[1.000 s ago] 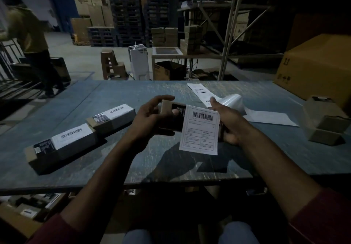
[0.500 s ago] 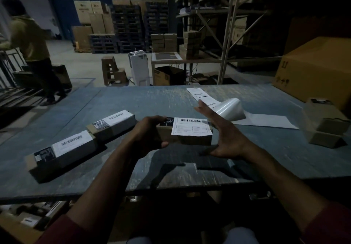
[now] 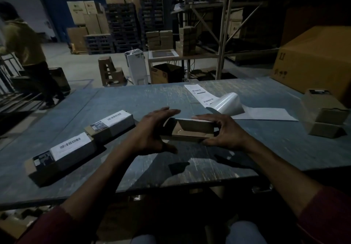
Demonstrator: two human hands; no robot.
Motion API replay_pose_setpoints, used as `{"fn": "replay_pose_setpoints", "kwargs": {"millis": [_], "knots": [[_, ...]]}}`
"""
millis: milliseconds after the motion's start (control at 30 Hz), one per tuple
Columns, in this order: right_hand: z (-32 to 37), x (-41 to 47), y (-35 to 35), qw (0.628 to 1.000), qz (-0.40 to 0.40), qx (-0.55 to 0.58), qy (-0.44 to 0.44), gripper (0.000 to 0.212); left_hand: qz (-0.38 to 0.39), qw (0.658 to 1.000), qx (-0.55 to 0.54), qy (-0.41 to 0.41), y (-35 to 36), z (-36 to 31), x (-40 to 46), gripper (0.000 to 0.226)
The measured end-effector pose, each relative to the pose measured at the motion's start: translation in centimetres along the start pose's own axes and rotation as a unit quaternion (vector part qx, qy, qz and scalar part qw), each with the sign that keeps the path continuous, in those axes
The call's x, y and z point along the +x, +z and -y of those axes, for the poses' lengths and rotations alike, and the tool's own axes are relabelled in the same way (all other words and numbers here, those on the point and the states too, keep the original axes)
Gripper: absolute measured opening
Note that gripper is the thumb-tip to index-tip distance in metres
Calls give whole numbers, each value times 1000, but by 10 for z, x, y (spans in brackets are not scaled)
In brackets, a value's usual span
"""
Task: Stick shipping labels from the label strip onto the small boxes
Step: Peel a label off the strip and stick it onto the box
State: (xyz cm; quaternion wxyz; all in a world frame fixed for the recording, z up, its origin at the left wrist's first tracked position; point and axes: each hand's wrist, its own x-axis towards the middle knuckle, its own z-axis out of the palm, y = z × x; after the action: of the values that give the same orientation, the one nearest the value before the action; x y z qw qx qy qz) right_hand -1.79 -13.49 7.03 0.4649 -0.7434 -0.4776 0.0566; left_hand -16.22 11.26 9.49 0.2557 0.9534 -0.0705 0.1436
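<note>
Two small boxes w/ white barcode labels already on sit at the left of the table (image 3: pixel 247 91): the near labelled box (image 3: pixel 62 154) and the far labelled box (image 3: pixel 111 125), lying end to end, touching or nearly so. Those look done. A third box, the held box (image 3: pixel 190 130), is up between both hands just above the tabletop, mid-table, its plain cardboard side facing the camera. A white edge shows along its top, prob. a label wrapped over the far face, but the light is poor and I can't confirm it's fully stuck down. Right hand (image 3: pixel 226 131) grips the box's right end, fingers lying over the top edge and thumb curled under. Left hand (image 3: pixel 152 129) is at the box's left end w/ fingers stretched out nearly straight, spread wide, not curled round it; it seems to touch or steady the end rather than grasp. Label strip (image 3: pixel 228 105) lies behind the hands, its backing curled up, w/ at least a couple of labels left at its far end. Unlabelled boxes (image 3: pixel 322 114) wait stacked at right, well apart from the hands. So approx: two done, one in hand near finished, at least two left.
</note>
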Motion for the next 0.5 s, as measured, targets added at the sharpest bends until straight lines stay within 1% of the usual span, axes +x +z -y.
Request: {"fn": "replay_pose_setpoints", "kwargs": {"millis": [67, 200, 267, 333, 500], "knots": [[-1, -1, -1, 1000, 9, 18, 6, 80, -5, 999, 37, 21, -2, 2, 7, 103], [0, -1, -2, 999, 38, 19, 2, 79, 39, 996, 69, 44, -5, -3, 14, 96], [1, -1, -2, 999, 44, 30, 10, 79, 46, 995, 47, 69, -4, -7, 14, 85], [2, -2, -3, 998, 46, 44, 13, 79, 33, 996, 33, 82, -4, -10, 11, 78], [3, -3, -6, 996, 67, 56, 6, 77, 28, 996, 10, 86, -2, -8, 7, 72]]}}
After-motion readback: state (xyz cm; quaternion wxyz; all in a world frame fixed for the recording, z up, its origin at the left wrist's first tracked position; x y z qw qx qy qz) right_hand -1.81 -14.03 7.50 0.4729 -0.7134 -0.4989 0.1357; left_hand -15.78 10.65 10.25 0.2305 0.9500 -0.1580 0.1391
